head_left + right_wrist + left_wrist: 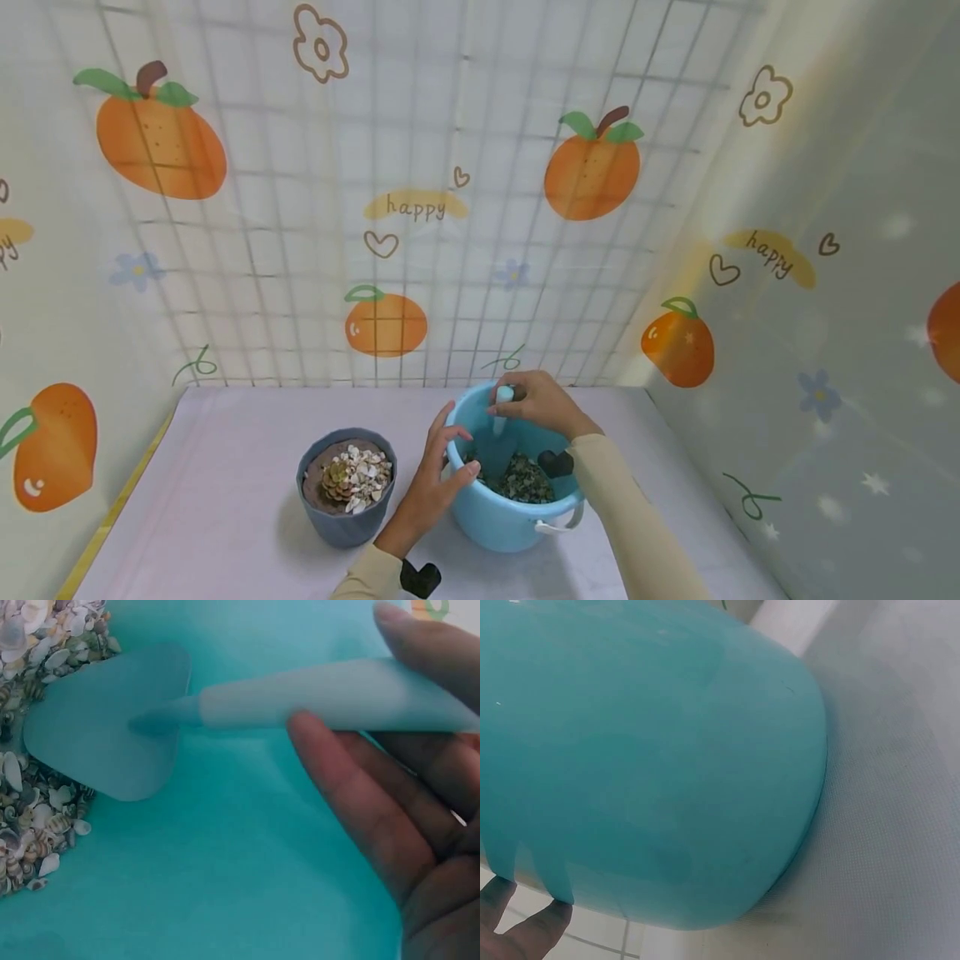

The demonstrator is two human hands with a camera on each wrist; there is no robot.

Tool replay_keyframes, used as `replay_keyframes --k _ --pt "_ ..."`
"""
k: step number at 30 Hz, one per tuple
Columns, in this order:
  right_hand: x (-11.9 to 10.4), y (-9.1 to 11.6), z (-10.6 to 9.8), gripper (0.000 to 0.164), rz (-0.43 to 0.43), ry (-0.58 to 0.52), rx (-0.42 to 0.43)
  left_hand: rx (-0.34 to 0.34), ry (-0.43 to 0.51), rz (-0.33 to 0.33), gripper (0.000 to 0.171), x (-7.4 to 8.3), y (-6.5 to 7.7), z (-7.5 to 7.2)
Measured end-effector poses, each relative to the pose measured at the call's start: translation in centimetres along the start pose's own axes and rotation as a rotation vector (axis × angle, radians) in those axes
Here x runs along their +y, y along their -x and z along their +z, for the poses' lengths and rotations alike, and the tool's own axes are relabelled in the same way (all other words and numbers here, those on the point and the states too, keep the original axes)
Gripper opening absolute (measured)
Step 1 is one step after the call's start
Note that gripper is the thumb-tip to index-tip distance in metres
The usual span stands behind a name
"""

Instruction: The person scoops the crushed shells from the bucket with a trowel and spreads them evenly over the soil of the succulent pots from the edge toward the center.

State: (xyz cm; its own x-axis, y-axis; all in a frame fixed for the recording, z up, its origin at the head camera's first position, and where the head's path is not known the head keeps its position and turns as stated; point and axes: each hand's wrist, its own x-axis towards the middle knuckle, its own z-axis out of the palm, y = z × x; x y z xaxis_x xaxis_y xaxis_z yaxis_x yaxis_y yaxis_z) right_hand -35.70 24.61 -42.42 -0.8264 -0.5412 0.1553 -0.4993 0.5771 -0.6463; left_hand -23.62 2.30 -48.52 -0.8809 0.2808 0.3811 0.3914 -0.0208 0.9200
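A light blue bucket [501,521] stands on the table with small shells [525,479] in its bottom. My right hand [536,404] reaches over the far rim and grips the pale handle of a small toy shovel [112,724]. The shovel's blue blade points down, its tip among the shells. My left hand [431,475] is spread at the bucket's left side, with thumb and fingers at the rim. In the left wrist view, two fingertips [555,911] touch the bucket's outer wall.
Left of my left hand stands a blue-grey pot [345,529] holding brown material, pale shells and a rosette-shaped piece. The bucket's white handle [558,525] hangs at its right front. A printed cloth [465,275] over a wire grid rises behind the table [217,500].
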Motion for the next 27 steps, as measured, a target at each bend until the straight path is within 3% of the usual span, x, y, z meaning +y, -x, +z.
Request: replay_keyframes --k 8,18,25,27 --pt "0.2 -0.2 0.4 0.014 0.077 -0.162 -0.139 0.002 0.000 0.006 0.030 -0.1 0.1 0.0" --pt "0.0 0.1 0.5 0.017 0.131 -0.185 -0.250 -0.020 0.000 0.003 0.031 -0.9 -0.1 -0.1" --pt "-0.3 0.2 0.5 0.020 0.157 -0.198 -0.253 0.027 -0.005 0.035 0.033 -3.9 -0.6 0.5" --pt "-0.3 0.1 0.4 0.021 0.153 -0.200 -0.250 0.013 -0.004 0.027 0.033 -3.2 -0.5 0.3"
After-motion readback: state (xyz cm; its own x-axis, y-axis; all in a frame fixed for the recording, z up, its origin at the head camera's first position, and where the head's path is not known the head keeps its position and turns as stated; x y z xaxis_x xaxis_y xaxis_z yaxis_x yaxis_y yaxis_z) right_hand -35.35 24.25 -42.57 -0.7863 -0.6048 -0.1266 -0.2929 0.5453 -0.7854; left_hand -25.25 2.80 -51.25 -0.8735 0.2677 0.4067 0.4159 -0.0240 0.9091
